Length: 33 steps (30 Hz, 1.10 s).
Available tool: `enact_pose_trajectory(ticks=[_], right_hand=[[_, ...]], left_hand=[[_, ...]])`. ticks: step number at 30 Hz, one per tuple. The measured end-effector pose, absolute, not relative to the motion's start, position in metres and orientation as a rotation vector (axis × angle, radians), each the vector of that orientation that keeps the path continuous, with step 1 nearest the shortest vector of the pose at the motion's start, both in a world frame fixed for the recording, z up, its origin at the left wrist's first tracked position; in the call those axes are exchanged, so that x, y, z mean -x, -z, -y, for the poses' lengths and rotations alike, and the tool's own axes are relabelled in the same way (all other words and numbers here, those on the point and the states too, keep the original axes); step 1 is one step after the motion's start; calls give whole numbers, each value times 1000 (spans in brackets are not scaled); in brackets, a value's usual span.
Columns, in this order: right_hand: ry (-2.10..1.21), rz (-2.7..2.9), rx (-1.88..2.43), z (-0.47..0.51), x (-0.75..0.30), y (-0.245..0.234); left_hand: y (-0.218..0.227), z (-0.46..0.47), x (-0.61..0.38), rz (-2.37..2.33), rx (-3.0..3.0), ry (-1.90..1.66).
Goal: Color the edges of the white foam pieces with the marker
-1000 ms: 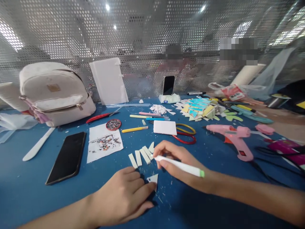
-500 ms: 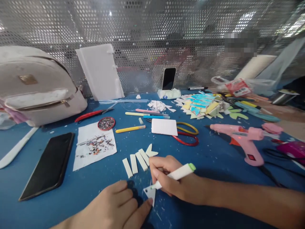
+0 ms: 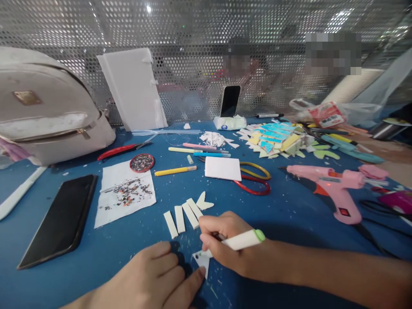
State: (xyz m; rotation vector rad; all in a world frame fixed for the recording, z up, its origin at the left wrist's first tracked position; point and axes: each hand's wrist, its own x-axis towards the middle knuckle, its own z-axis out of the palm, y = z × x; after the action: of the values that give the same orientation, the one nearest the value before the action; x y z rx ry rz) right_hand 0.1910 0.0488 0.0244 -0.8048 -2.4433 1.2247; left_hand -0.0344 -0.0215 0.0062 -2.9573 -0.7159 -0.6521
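My right hand [image 3: 236,257] is closed around a white marker with a green end [image 3: 243,240]. The marker's tip rests on a small white triangular piece [image 3: 202,260] with a dark round spot near its upper left corner. My left hand [image 3: 151,274] lies with its fingers curled, its thumb tip pressing the triangle's lower end against the table. Just beyond both hands are several pale strips [image 3: 180,219] in a slanted row and a pale notched piece [image 3: 204,202].
A glue gun [image 3: 328,180] lies at right. Scissors [image 3: 254,185] sit under a white block [image 3: 222,168]. Coloured pens [image 3: 175,171], a pile of scraps [image 3: 277,137], glitter paper [image 3: 128,206], a dark phone [image 3: 59,219] and a backpack [image 3: 51,103] surround the work.
The view has shifted slightly. My right hand and the marker have moved a little on the triangle, while my left thumb stays on it.
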Motion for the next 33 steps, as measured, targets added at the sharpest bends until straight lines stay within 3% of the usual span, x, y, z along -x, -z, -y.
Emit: enact_pose_trajectory(ticks=[29, 33], right_hand=[[-1391, 2399, 662, -52, -194, -26], [-1449, 2334, 668, -52, -194, -26]], left_hand=[[-5, 20, 34, 709, 2936, 666], [2, 16, 30, 659, 2812, 879]])
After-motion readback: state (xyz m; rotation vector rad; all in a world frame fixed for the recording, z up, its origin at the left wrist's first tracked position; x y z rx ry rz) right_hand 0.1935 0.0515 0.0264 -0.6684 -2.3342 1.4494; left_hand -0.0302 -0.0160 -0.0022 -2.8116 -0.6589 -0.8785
